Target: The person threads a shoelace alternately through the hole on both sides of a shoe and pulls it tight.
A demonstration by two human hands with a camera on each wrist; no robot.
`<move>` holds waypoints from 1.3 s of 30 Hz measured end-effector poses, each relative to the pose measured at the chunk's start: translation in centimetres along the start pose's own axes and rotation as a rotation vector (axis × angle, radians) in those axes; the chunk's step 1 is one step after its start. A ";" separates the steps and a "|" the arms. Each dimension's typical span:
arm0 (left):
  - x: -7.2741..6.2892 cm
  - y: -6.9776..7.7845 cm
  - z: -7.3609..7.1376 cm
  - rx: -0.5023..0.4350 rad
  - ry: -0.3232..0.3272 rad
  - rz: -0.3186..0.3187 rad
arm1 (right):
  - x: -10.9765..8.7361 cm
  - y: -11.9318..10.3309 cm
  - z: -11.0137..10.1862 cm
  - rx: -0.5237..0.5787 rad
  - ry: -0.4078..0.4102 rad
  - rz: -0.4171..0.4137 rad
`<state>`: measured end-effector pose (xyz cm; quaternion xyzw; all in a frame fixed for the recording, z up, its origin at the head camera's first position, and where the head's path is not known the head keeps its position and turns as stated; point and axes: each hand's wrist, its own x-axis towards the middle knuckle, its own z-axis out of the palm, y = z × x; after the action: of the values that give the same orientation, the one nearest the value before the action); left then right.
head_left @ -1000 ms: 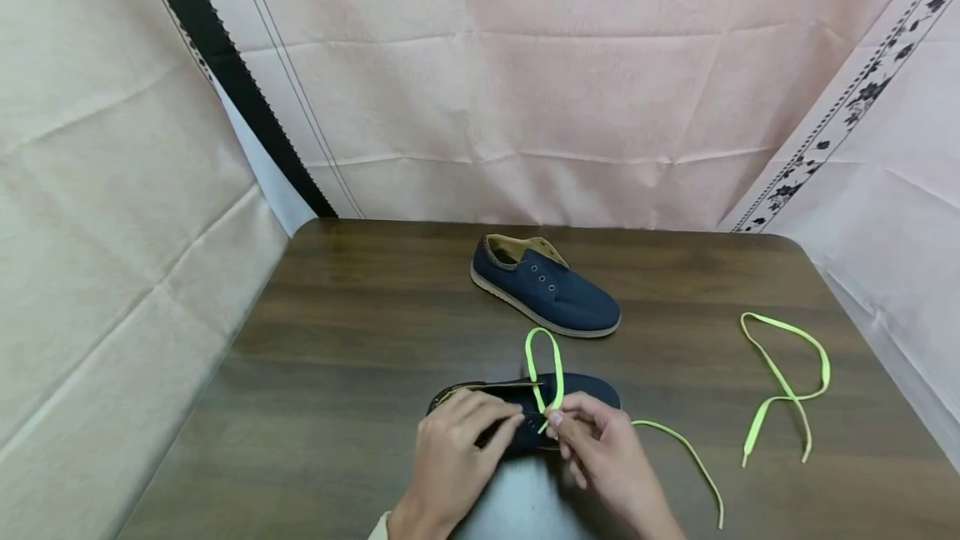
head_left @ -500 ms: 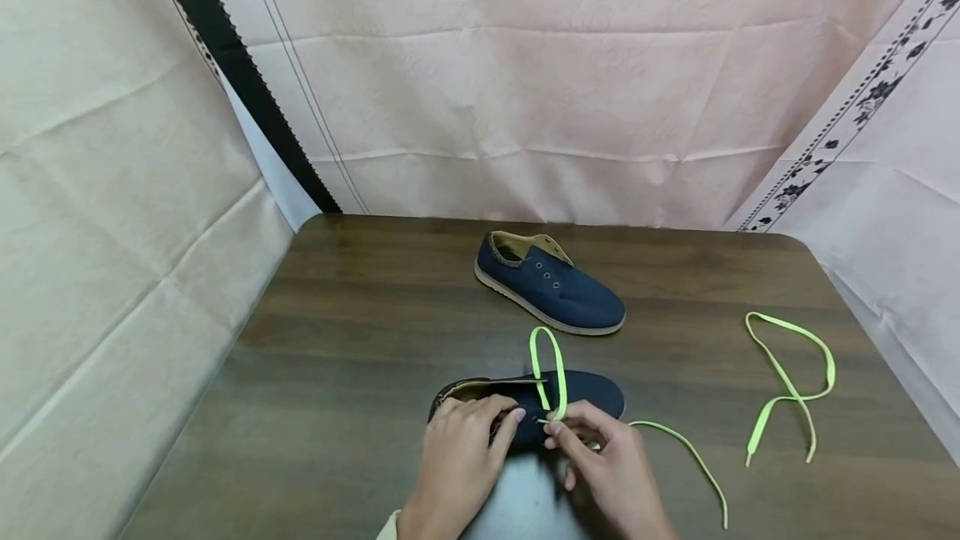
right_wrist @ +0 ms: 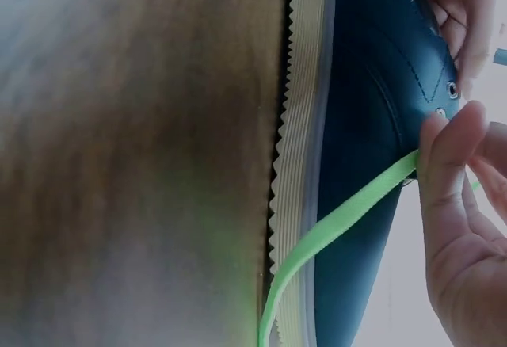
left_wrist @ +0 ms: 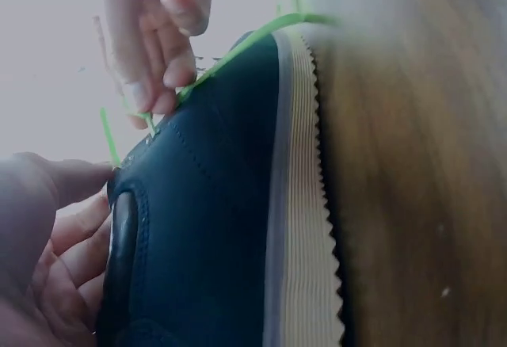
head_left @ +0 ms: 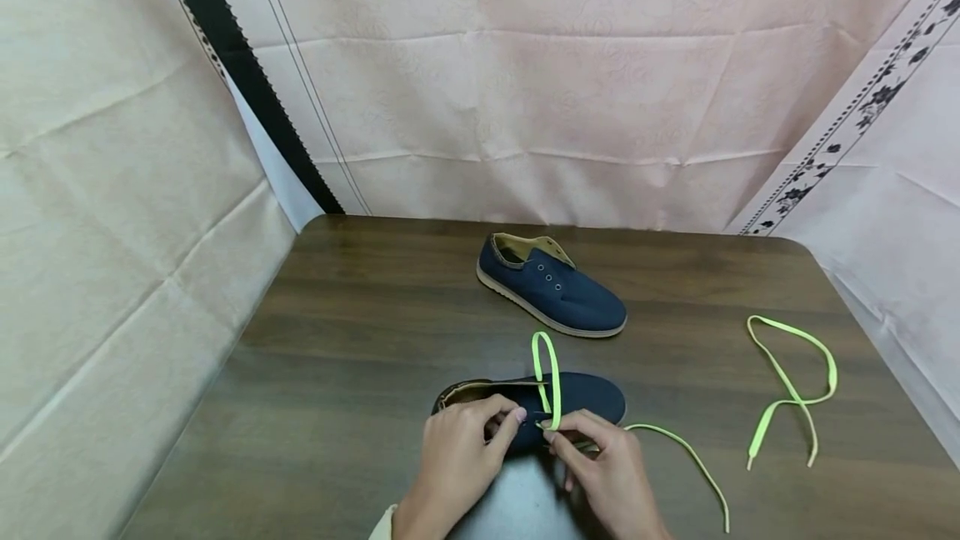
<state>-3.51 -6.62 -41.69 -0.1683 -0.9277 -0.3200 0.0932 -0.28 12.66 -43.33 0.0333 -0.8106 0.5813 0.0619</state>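
Observation:
A navy canvas shoe [head_left: 600,396] with a pale ribbed sole lies at the near side, its toe to the right. My left hand [head_left: 461,452] grips the edge of its opening beside the eyelets; in the left wrist view the fingers lie inside the shoe [left_wrist: 214,204]. Between thumb and fingers, my right hand [head_left: 611,469] pinches a neon-green shoelace [right_wrist: 341,214] at the eyelets. One loop of this lace stands up above the shoe, and a long tail runs off to the right. The lace tip at the eyelet is partly hidden by my fingers.
A second navy shoe [head_left: 555,290], without a lace, lies farther back on the brown wooden table [head_left: 337,340]. Another neon-green lace [head_left: 787,398] is loosely crossed at the right. Pale cloth [head_left: 480,90] hangs behind the table.
The lace loop has narrowed and turned slightly, and my right fingers have shifted a little at the eyelets. My left hand keeps its grip on the shoe. The head view has shifted slightly.

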 end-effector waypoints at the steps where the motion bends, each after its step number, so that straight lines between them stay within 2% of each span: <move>1: 0.1 -0.1 -0.2 -0.027 -0.014 -0.010 | 0.1 0.1 0.0 -0.019 0.013 -0.027; 3: 0.6 -0.2 -0.7 -0.069 -0.053 -0.026 | 0.2 0.4 0.0 -0.058 0.034 -0.080; 6: 1.5 -0.5 -1.6 -0.105 -0.159 -0.037 | 0.6 0.8 -0.1 -0.086 0.046 -0.126; 12: 3.2 -0.9 -2.4 -0.128 -0.403 0.020 | 1.0 1.5 -0.4 -0.031 -0.010 -0.134; 15: 3.8 -1.0 -2.2 -0.116 -0.484 0.042 | 1.2 1.7 -0.4 -0.010 -0.034 -0.171; 18: 4.2 -1.1 -2.0 -0.095 -0.531 0.065 | 1.4 1.8 -0.4 0.021 -0.054 -0.157; 23: 4.2 -1.2 -1.6 -0.056 -0.551 0.074 | 1.4 1.8 -0.4 0.028 -0.092 -0.089; 29: 3.7 -0.9 -1.6 -0.032 -0.492 0.062 | 1.7 1.4 -0.6 0.030 -0.172 0.034; 31: 3.5 -0.8 -1.6 -0.019 -0.469 0.060 | 1.9 1.3 -0.8 0.041 -0.200 0.018; 35: 3.1 -0.5 -1.5 0.037 -0.411 0.035 | 2.2 0.9 -1.2 0.108 -0.246 -0.075; 39: 2.5 -0.2 -1.5 0.092 -0.328 0.005 | 2.2 0.2 -1.7 0.200 -0.268 -0.100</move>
<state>-5.81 -7.09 -39.96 -0.2161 -0.9437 -0.2453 -0.0508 -2.38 14.33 -42.69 0.1569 -0.7471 0.6456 -0.0214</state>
